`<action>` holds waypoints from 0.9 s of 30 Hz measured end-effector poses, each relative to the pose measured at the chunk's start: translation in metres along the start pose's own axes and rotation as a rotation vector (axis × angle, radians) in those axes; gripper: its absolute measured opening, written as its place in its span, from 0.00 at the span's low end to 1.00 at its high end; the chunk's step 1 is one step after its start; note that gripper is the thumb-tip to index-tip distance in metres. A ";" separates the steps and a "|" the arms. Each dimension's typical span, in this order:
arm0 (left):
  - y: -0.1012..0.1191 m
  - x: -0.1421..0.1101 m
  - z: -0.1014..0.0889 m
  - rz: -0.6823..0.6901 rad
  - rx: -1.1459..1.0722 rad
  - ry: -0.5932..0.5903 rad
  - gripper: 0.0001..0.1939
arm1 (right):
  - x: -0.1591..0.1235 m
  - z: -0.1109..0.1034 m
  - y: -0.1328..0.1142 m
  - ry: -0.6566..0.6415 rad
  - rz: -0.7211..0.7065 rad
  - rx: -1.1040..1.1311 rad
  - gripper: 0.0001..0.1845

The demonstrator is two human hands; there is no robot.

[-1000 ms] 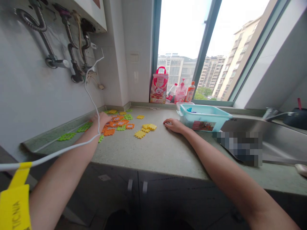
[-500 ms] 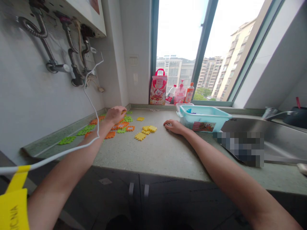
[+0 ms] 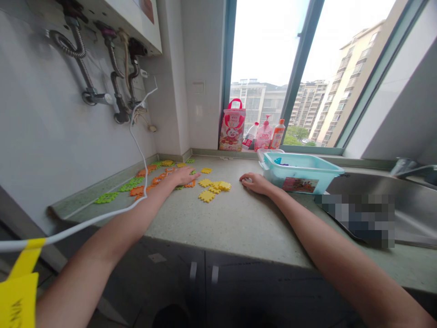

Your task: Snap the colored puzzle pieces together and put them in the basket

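Observation:
My left hand (image 3: 185, 176) reaches over the counter with its fingers stretched out and nothing visible in them. Beneath and around it lie flat, notched puzzle tiles; orange tiles (image 3: 146, 171) and green tiles (image 3: 130, 184) spread to its left. A yellow tile (image 3: 167, 162) rests among the green ones at the back. Just right of that hand is a small group of yellow tiles (image 3: 215, 186), some overlapping, and a single yellow tile (image 3: 206, 171) lies behind them. My right hand (image 3: 256, 183) rests on the counter, fingers loosely bent and apart, holding nothing, beside the turquoise tub (image 3: 303, 168).
A white cable (image 3: 136, 150) hangs across my left forearm. Behind stand a pink bag (image 3: 232, 130) and several bottles (image 3: 264, 134) at the window. At right are a metal sink (image 3: 409, 200) and a blurred-out dark object (image 3: 358, 221). Pipes (image 3: 82, 68) run along the left wall.
My left hand has moved right and nearer to me from the back tiles, and its fingers have spread. A yellow tile now shows at the back where it was. The view has turned slightly left.

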State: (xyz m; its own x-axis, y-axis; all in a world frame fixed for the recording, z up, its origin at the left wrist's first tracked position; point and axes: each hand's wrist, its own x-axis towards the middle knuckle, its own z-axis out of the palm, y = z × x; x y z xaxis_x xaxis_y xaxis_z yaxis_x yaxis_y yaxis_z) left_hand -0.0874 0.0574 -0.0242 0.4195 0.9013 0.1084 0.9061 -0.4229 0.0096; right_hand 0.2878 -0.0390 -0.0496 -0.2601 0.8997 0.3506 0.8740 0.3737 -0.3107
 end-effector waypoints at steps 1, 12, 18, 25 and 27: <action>-0.005 0.000 -0.001 -0.003 0.003 -0.018 0.39 | 0.000 0.000 0.000 0.000 -0.001 0.003 0.13; -0.049 -0.018 -0.019 -0.395 0.070 0.071 0.37 | 0.001 0.002 0.000 0.008 -0.012 0.002 0.12; -0.089 0.012 -0.046 -0.374 0.015 0.137 0.27 | 0.000 0.006 0.002 0.027 -0.023 0.034 0.13; -0.141 0.031 -0.052 -0.338 0.084 0.098 0.18 | 0.002 0.009 0.006 0.064 -0.021 0.066 0.10; -0.145 0.035 -0.046 -0.315 0.102 0.078 0.17 | 0.001 0.009 0.007 0.074 -0.022 0.074 0.10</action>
State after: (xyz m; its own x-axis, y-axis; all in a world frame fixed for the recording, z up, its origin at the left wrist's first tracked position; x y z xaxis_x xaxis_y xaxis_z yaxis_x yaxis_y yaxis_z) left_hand -0.2066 0.1458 0.0235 0.1166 0.9745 0.1915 0.9929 -0.1101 -0.0446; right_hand 0.2900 -0.0328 -0.0597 -0.2456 0.8731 0.4211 0.8349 0.4113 -0.3659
